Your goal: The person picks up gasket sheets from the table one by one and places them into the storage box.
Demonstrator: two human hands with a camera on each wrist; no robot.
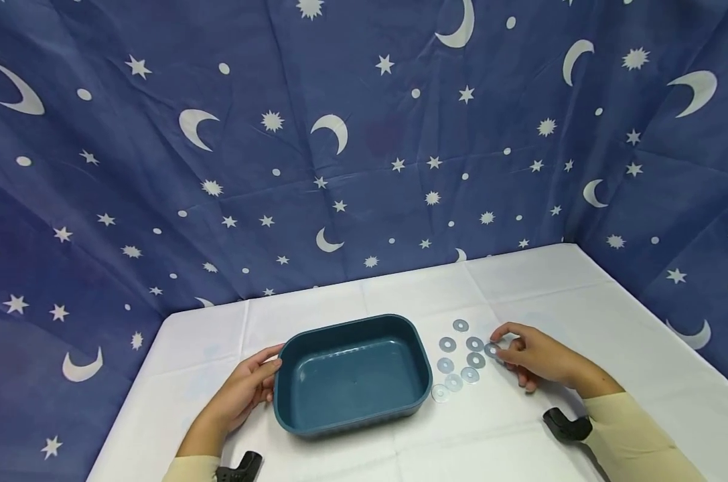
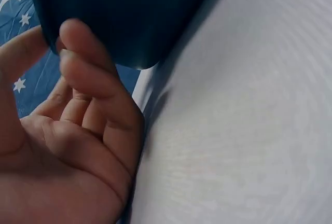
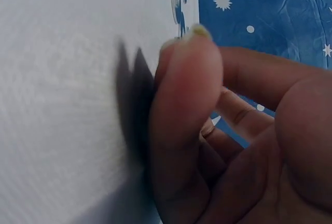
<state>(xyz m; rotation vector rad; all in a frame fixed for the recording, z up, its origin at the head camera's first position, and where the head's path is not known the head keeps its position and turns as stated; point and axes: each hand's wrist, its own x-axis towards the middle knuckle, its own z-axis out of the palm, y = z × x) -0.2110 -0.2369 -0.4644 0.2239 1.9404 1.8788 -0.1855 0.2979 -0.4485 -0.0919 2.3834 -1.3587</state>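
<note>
Clock refs are from the head view, centred on the container unless noted.

We've got the blue container (image 1: 354,385) on the white cloth (image 1: 327,458), at 6 o'clock of the frame, opening up. Left hand (image 1: 243,391) is on its 9 o'clock end: thumb at the rim, fingers curled against the outer wall, so we read that as gripping the container. Left wrist view shows the same contact.

Loose flat washers (image 1: 475,366) lie at 3 o'clock, scattered close together; the lowest is just beside the container wall.

Right hand (image 1: 535,358) is farther out at 3 o'clock, past the loose group. Thumb and index bend around one near washer (image 1: 487,350): tips look slightly apart from above, with the washer between them. We can't tell if it's pinched; right wrist view hides it behind the thumb.

Cream sleeves (image 1: 635,428) and black wrist units (image 1: 567,426) on both arms, around 8 and 4 o'clock. Blue star-and-moon curtain (image 1: 364,154) stands at 12, wrapping both sides.
</note>
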